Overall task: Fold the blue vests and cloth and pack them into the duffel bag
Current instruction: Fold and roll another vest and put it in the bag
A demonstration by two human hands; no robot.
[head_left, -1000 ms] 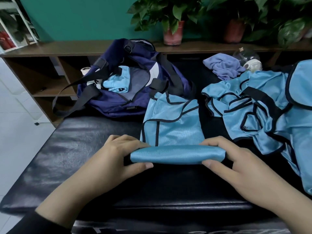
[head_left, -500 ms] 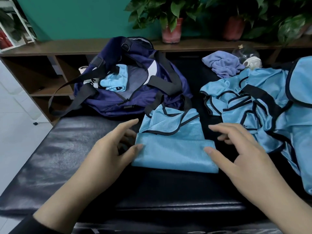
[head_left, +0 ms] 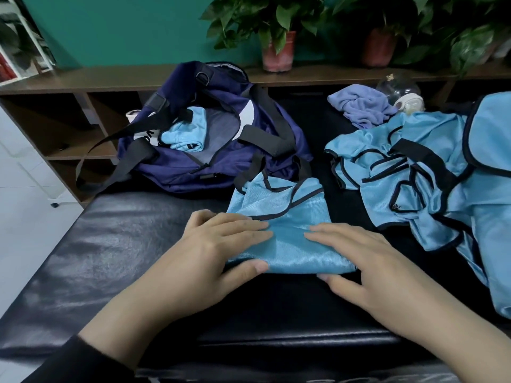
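At the centre of the frame the left hand [head_left: 221, 244] and the right hand [head_left: 367, 261] are lying flat, fingers straight, pressing on the folded vest [head_left: 287, 239] on the black bench [head_left: 110, 244]; neither is gripping anything. The duffel bag [head_left: 193, 167] is sitting open in the upper left, one folded vest [head_left: 184, 134] inside. The loose vests [head_left: 414, 183] and the cloth [head_left: 362, 106] are waiting at the right. The slippery fabric is likely to spring open once the palms lift, and its far edge, touching a bag strap, could snag.
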